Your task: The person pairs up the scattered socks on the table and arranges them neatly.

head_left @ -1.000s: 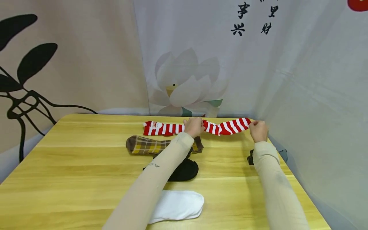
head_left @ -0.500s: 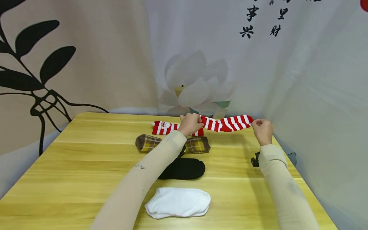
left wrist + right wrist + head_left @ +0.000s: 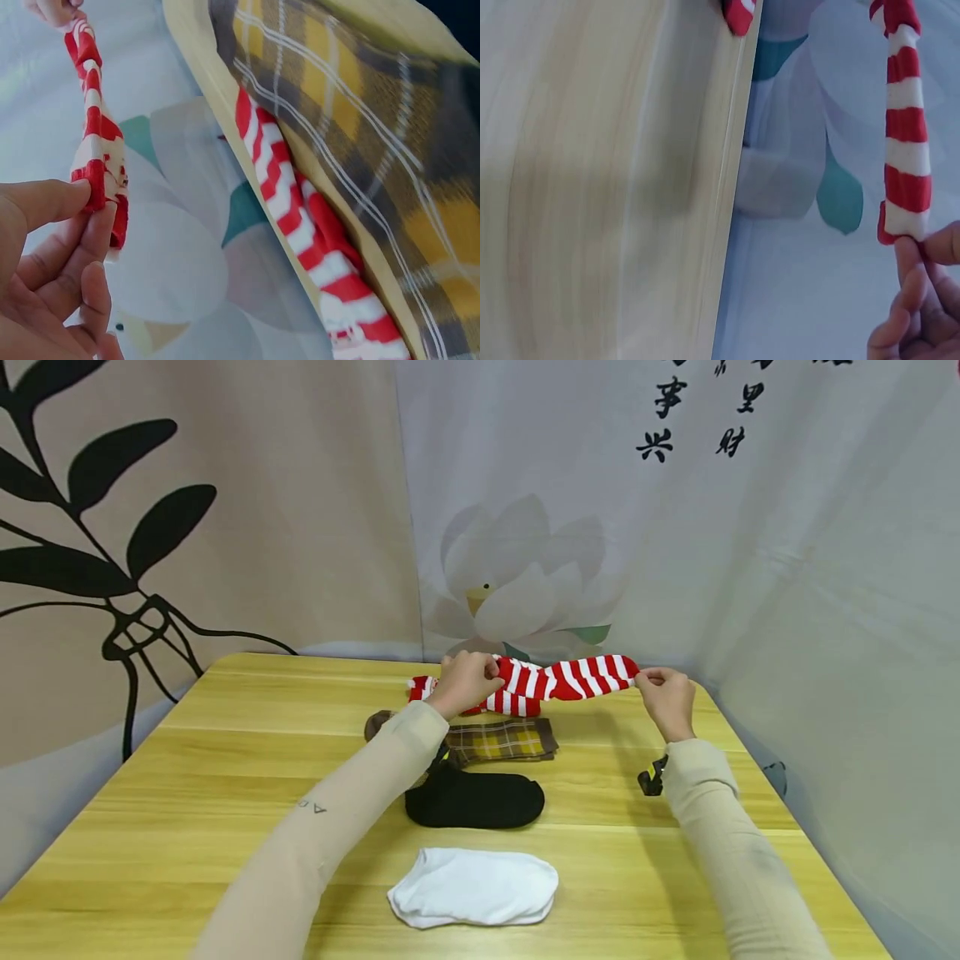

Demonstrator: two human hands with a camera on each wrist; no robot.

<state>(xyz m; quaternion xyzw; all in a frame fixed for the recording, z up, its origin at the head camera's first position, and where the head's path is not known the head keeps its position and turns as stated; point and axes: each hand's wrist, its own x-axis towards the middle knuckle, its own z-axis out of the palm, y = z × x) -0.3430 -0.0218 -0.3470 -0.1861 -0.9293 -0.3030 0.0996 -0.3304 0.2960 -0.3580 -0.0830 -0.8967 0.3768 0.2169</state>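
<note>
A red-and-white striped sock (image 3: 577,678) is stretched between both hands, held above the far edge of the table. My left hand (image 3: 468,683) pinches its cuff, where a face pattern shows in the left wrist view. The other end is pinched between thumb and fingers of my right hand (image 3: 667,697). Beneath it a second striped sock (image 3: 300,232) lies flat on the table, partly hidden in the head view by the left hand. Just nearer lies a brown-and-yellow plaid sock (image 3: 502,741), its left part covered by the left forearm.
A black sock (image 3: 476,800) and a white sock (image 3: 476,887) lie in a column nearer on the wooden table (image 3: 187,827). Behind the table hangs a printed curtain (image 3: 330,510). A small black device (image 3: 652,777) shows at the right wrist.
Both hands have lifted the striped sock from the table's back and carried it left over the other striped sock. The head view has also shifted somewhat.
</note>
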